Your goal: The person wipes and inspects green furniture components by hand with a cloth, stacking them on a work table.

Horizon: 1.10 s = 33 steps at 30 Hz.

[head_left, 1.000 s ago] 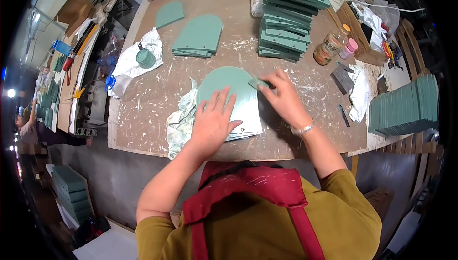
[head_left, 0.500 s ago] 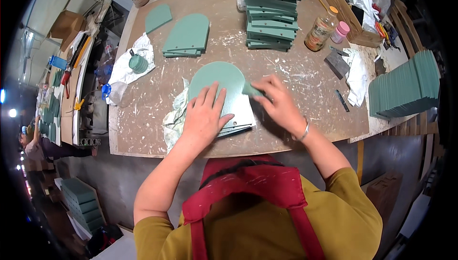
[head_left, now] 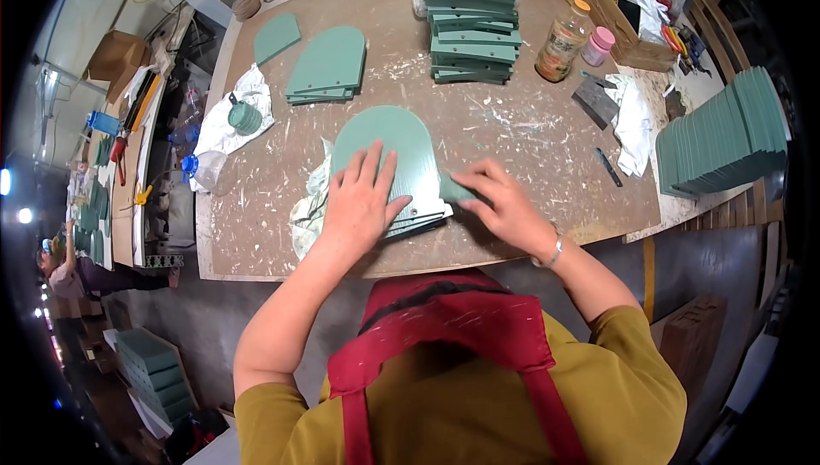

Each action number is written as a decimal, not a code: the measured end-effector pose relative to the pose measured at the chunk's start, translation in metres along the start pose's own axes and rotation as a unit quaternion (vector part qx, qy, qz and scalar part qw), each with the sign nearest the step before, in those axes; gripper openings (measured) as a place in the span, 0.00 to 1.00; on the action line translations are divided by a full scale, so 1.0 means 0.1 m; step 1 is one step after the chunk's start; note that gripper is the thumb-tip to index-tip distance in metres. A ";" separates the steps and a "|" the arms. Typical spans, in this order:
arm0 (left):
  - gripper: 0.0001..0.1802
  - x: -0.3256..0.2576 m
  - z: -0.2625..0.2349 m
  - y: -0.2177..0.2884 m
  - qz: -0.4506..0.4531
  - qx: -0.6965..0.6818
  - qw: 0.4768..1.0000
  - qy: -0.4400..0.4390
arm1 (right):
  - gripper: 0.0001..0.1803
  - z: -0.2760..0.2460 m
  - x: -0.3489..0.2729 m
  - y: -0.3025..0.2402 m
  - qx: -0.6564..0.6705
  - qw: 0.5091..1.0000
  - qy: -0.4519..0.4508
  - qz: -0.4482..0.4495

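Observation:
Flat on the workbench (head_left: 555, 200) in front of me lies a green panel (head_left: 389, 128) with a rounded far end, on top of a few others. My left hand (head_left: 357, 204) presses on it with the fingers stretched and apart. A small green pad (head_left: 455, 189) is pinched in my right hand (head_left: 510, 216), against the panel's right edge near its square end. The pad's exact kind cannot be made out. A crumpled, stained white cloth (head_left: 312, 222) pokes out along the panel's left side.
More rounded panels (head_left: 329, 59) lie at the far left, and a tall stack of panels (head_left: 474, 38) stands at the back. A bottle (head_left: 562, 42), a pink jar (head_left: 598, 46), a dark block (head_left: 594, 102) and a knife (head_left: 608, 166) sit right. Another panel stack (head_left: 722, 140) stands far right.
My right hand has slid the pad down the panel's right edge toward the near square end. My left hand stays pressed on the panel. The whole view has shifted slightly.

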<state>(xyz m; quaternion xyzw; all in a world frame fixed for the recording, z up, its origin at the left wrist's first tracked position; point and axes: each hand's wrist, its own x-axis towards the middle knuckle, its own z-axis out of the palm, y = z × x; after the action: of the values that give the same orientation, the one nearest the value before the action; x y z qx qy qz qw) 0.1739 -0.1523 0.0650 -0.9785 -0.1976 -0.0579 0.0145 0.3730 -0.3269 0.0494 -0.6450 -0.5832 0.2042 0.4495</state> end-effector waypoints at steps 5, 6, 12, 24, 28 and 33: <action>0.37 -0.02 0.00 0.00 -0.009 -0.008 1.000 -0.003 | 0.20 -0.12 -0.04 0.01 0.001 1.000 0.009 -0.005; 0.37 -0.01 0.00 0.01 -0.006 -0.008 1.000 -0.004 | 0.20 -0.11 0.04 0.02 0.001 1.000 0.007 -0.005; 0.36 0.00 -0.04 0.02 0.000 -0.005 1.000 -0.001 | 0.20 -0.09 0.22 0.06 -0.085 0.995 0.005 -0.043; 0.37 0.01 -0.04 0.02 0.004 0.005 1.000 -0.004 | 0.19 -0.07 0.59 0.24 -0.064 0.995 0.060 -0.049; 0.37 0.03 -0.04 0.00 0.009 0.004 1.000 -0.008 | 0.20 -0.09 0.57 0.26 -0.070 0.993 0.020 -0.092; 0.36 0.04 -0.05 -0.04 0.016 0.010 1.000 -0.009 | 0.20 -0.22 0.08 -0.02 -0.040 0.992 -0.114 -0.038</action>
<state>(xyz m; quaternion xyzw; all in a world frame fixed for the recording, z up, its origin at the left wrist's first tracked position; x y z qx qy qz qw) 0.1752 -0.1477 0.0705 -0.9817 -0.1828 -0.0473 0.0238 0.3916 -0.3273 0.0644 -0.6121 -0.6629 0.2357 0.3610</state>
